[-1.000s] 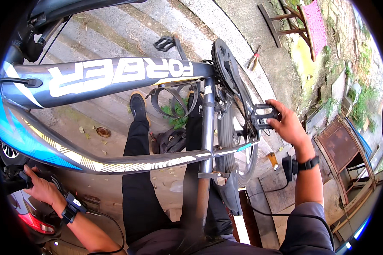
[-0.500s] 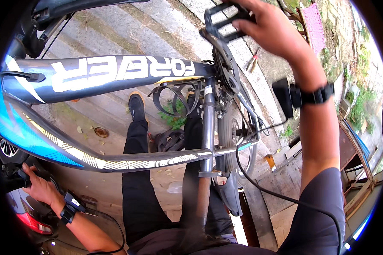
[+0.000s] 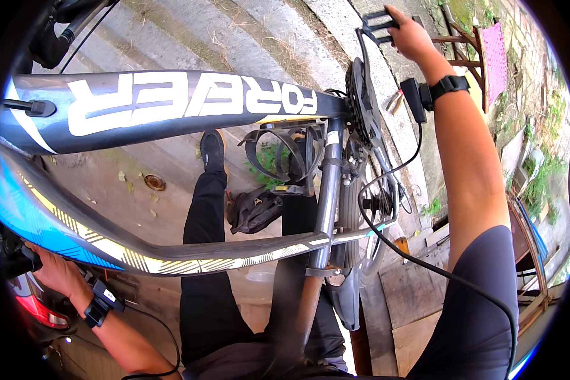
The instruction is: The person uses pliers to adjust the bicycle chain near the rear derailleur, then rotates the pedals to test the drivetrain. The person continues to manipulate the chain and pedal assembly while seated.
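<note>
A bicycle with a dark, blue and white frame (image 3: 190, 250) stretches across the view in front of me. At the upper right, my right hand (image 3: 415, 41) holds the outer edge of a black pedal (image 3: 379, 26), one finger lying along it. That pedal sits on the crank arm (image 3: 367, 60), beside the chainring (image 3: 354, 98). Lower left, my left hand (image 3: 57, 272) is closed round a black handlebar grip (image 3: 22, 261); the frame and the grip partly hide its fingers. The seat tube (image 3: 326, 190) runs toward me, and the rear wheel (image 3: 354, 218) is partly covered by the frame.
A bottle cage (image 3: 259, 152) is fixed to the frame. On the ground lie a dark bag (image 3: 256, 209), a rusty round lid (image 3: 154, 182) and a small hand tool (image 3: 396, 101). A pink-topped wooden chair (image 3: 493, 63) stands far right. Cables hang from both wrists.
My right hand and the pedal have moved outward to the right, turning the crank. The bicycle frame has shifted a little to the right in view. My left hand stays at the grip.
</note>
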Demonstrator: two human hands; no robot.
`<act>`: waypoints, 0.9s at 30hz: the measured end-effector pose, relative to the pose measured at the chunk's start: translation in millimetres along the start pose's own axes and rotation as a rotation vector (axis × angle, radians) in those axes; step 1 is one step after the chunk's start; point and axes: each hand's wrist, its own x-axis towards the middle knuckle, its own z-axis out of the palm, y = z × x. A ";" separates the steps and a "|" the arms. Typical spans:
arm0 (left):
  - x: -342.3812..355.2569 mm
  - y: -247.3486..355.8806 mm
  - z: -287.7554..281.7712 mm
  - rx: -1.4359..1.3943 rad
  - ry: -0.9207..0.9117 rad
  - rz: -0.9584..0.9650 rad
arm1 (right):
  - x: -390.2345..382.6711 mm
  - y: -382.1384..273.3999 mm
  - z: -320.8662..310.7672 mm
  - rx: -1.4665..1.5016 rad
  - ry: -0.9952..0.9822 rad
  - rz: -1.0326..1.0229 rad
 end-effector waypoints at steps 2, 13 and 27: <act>9.6 -10.5 -7.5 -0.015 -0.040 -0.014 | 0.8 34.7 26.6 -0.027 0.037 0.035; 3.6 -0.4 8.0 0.055 0.018 0.069 | -210.9 121.5 61.4 0.072 -0.154 0.237; -4.6 4.6 21.9 0.145 0.034 0.244 | -338.5 -45.0 -78.9 0.289 -0.147 0.111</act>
